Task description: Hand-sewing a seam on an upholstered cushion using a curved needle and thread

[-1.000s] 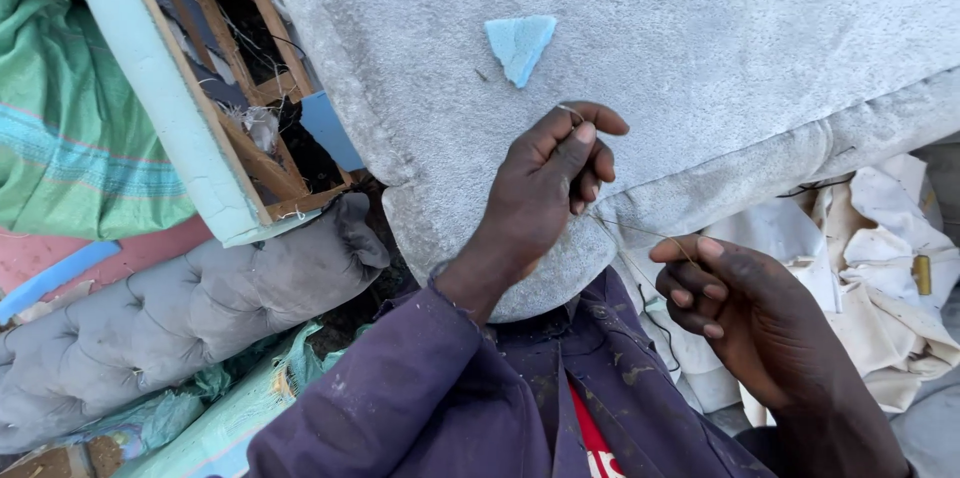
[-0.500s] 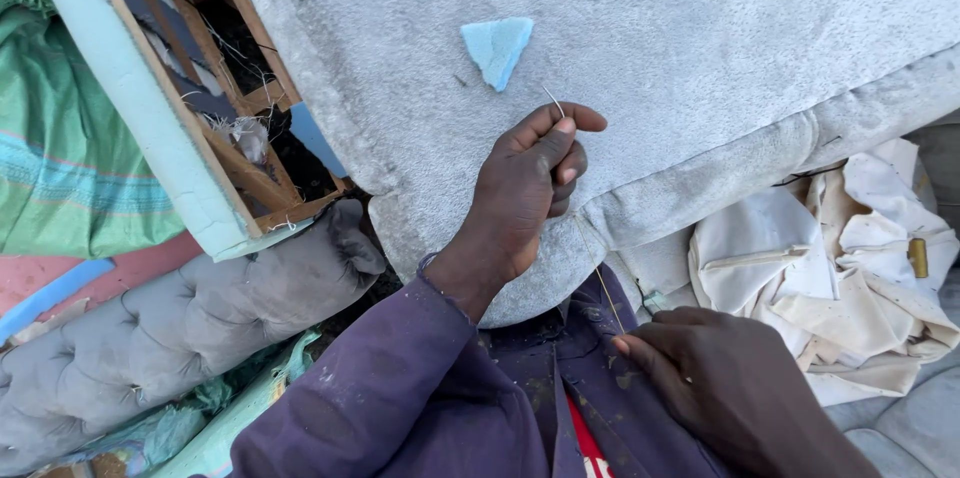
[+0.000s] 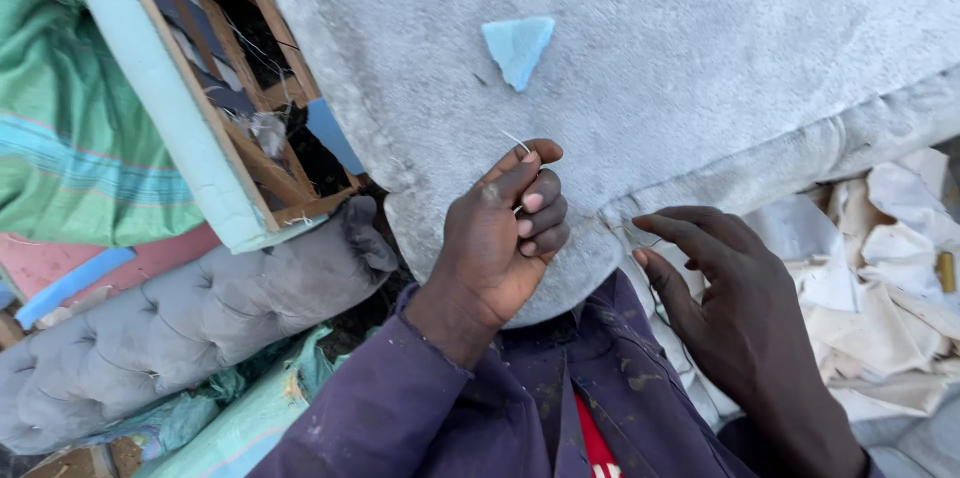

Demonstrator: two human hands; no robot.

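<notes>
Nearest the camera, a purple sleeve [image 3: 400,418] is seen, and just beyond it the left hand [image 3: 505,238] is curled tight, with a thin curved needle [image 3: 518,143] pinched between thumb and forefinger; its tip shows above the knuckles, pressed against the grey cushion [image 3: 700,68]. The right hand [image 3: 725,288] is spread fairly wide and holds nothing that can be made out; its fingertips [image 3: 650,228] rest on the corded seam of the cushion, where a fine thread seems to run, though it is too thin to be traced with certainty. Stitching appears to be in hand, and it is judged that the work is done best if the fabric is kept taut under the right fingers, the needle is entered close beside the seam, and the thread is drawn through evenly so that no pucker is left. On the cushion, well above the needle, a small pale blue triangular patch [image 3: 518,48] is stuck, with no writing visible. Further left, a grey buttoned cushion [image 3: 180,328] lies below a wooden frame [image 3: 250,118] edged in pale blue foam. To the right, crumpled cream cloth scraps [image 3: 890,278] are heaped.
</notes>
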